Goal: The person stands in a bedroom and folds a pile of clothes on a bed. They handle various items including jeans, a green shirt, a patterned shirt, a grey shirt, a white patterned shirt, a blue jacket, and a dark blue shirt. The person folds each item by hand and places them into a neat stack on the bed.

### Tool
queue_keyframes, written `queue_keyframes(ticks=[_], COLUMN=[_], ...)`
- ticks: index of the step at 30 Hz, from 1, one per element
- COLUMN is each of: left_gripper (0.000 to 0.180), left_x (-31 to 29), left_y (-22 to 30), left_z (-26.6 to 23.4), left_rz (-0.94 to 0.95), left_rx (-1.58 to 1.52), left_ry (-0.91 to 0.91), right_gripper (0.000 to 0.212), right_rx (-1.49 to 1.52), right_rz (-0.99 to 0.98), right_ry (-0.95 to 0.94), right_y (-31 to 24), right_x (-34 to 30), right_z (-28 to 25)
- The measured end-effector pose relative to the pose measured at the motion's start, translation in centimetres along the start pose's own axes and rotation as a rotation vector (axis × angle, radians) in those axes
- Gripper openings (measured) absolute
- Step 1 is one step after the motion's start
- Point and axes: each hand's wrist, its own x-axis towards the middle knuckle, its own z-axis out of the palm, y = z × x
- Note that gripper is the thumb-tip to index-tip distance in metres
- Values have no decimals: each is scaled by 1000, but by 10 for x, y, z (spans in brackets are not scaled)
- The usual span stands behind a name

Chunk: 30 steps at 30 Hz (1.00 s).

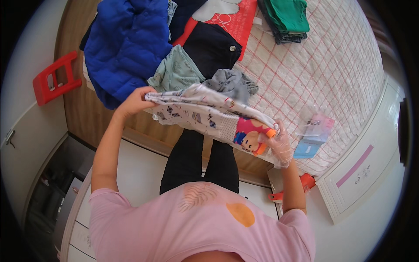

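Note:
A white printed garment (pixel 196 114) is stretched between my two hands above the bed's near edge. It carries small dark figures and a colourful cartoon at its right end; its exact kind is unclear. My left hand (pixel 136 101) is closed on the left end. At the cartoon end, my right hand (pixel 280 146), in a clear plastic glove, grips the cloth. Just beyond the garment lie a light green printed garment (pixel 178 70) and a crumpled grey garment (pixel 231 83). A blue padded jacket (pixel 126 43) spreads past my left hand.
A dark garment with a button (pixel 211 50) lies by a red printed bag (pixel 238 26). Folded clothes with green on top (pixel 290 17) sit on the checked bedspread (pixel 345 56). A pink-and-blue package (pixel 315 135) is beyond my right hand. A red plastic frame (pixel 56 78) stands at left.

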Motion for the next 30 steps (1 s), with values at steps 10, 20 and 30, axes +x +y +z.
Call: queue_keyframes(ticks=[10, 20, 30], left_gripper=[26, 14, 39], left_x=[83, 94, 108], left_y=[38, 40, -67], left_z=[71, 184, 252], left_rz=[97, 728, 145], left_rx=[-588, 195, -891], left_ry=[63, 353, 62], right_gripper=[48, 53, 43], right_rx=[579, 702, 456], right_rz=[56, 263, 237], right_ry=[121, 143, 194], right_y=[50, 85, 11], right_x=[-20, -34, 2], right_z=[2, 6, 63])
